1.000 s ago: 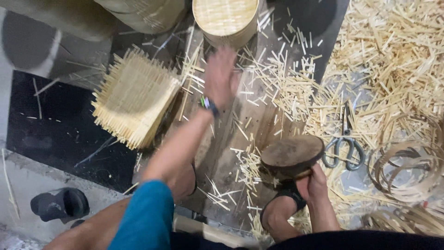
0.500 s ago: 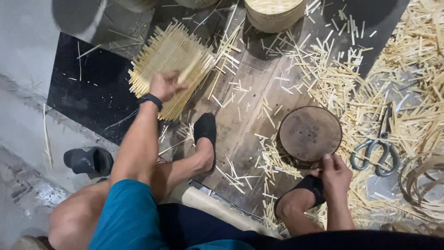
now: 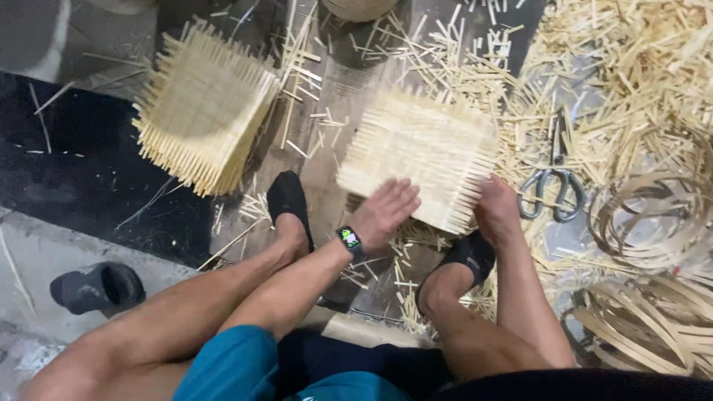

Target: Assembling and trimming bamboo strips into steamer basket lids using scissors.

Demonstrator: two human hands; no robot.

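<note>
We got woven mat (image 3: 420,156) down; left hand (image 3: 382,212) flat, open, right hand (image 3: 496,212) gripping edge. Next probably needs scissors (image 3: 553,186).

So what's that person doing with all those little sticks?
A person sits on the floor and handles a square woven bamboo mat with stick ends poking out all round. The left hand rests flat on its near edge and the right hand grips the corner beside it. A stack of similar mats lies off to the left. Scissors and coiled bamboo strips lie on the right, among lots of cut bits.
</note>
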